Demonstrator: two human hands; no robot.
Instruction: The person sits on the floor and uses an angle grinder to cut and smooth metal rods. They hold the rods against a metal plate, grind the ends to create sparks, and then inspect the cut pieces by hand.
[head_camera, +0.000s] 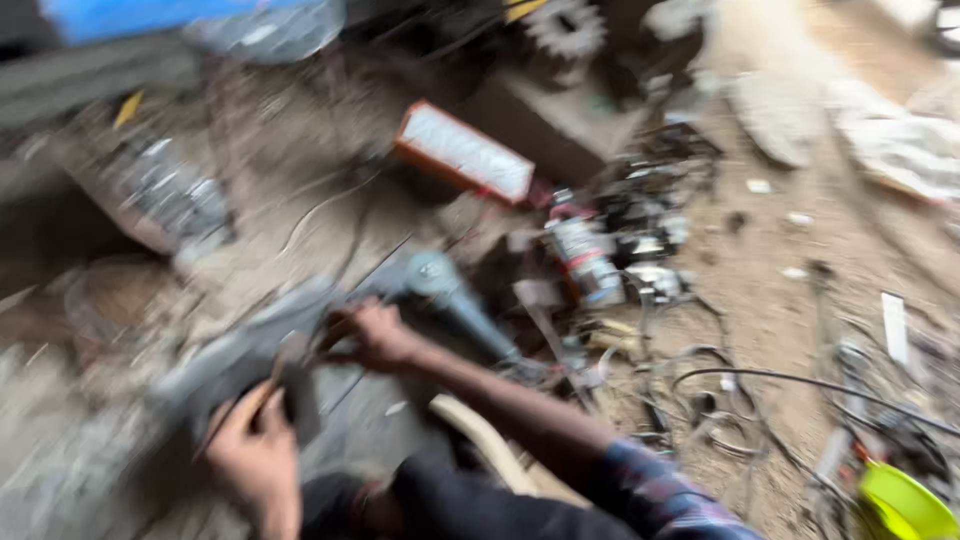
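Grey metal workpiece (240, 365) at lower left of the frame, gripped from below by left hand (258, 455), fingers wrapped on its dark edge, seemingly for steadiness. Right hand (372, 335) just above centre-left, fingers curled on the same piece; exact pinch blurred. Angle grinder (455, 300) lying beside. Spray can (583, 258) at centre, contents unseen. Yellow-green bowl (900, 505) at lower right, inside hidden.
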